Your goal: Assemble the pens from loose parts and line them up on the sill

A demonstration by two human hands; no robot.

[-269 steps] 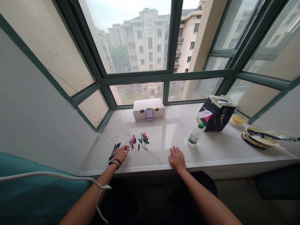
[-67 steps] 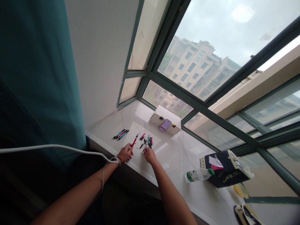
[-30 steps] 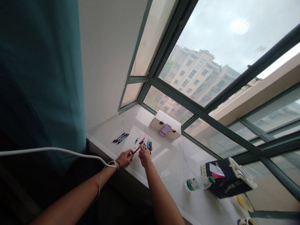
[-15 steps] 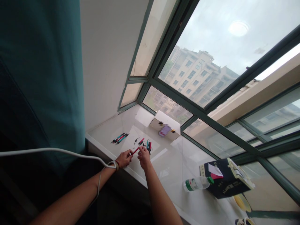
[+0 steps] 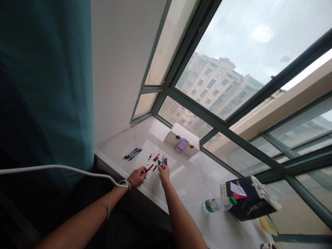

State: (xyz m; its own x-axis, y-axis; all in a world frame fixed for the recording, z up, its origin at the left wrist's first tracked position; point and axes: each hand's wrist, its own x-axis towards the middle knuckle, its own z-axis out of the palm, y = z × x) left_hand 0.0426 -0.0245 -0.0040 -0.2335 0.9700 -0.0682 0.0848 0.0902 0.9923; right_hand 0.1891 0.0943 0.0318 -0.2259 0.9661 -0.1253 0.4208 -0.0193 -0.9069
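Red pen barrel point(image 5: 149, 168) in the left hand point(image 5: 138, 176), pinched in a narrow grip over the surface point(image 5: 186, 193) near its front edge. Its long axis slants, the free end pointing forward and right, out of the left grip and towards the right hand point(image 5: 164, 173), just short of it. The right grip is drawn close over a pile of small pen parts point(image 5: 166, 161), covering some of them; whether it holds one, I cannot tell.

Ahead of the left grip lie loose pen pieces point(image 5: 156, 157); to its left, pens point(image 5: 132, 154) lie side by side. A white cable point(image 5: 90, 172) loops at the left wrist. Beyond both grips stands a white box point(image 5: 186, 133), a purple patch on its front blurred out. Well right of the right grip are a clear bottle point(image 5: 220, 203), green-capped, and a dark bag point(image 5: 250, 200). The bottle's green-and-white label and the bag's pale lettering are too small to read surely.
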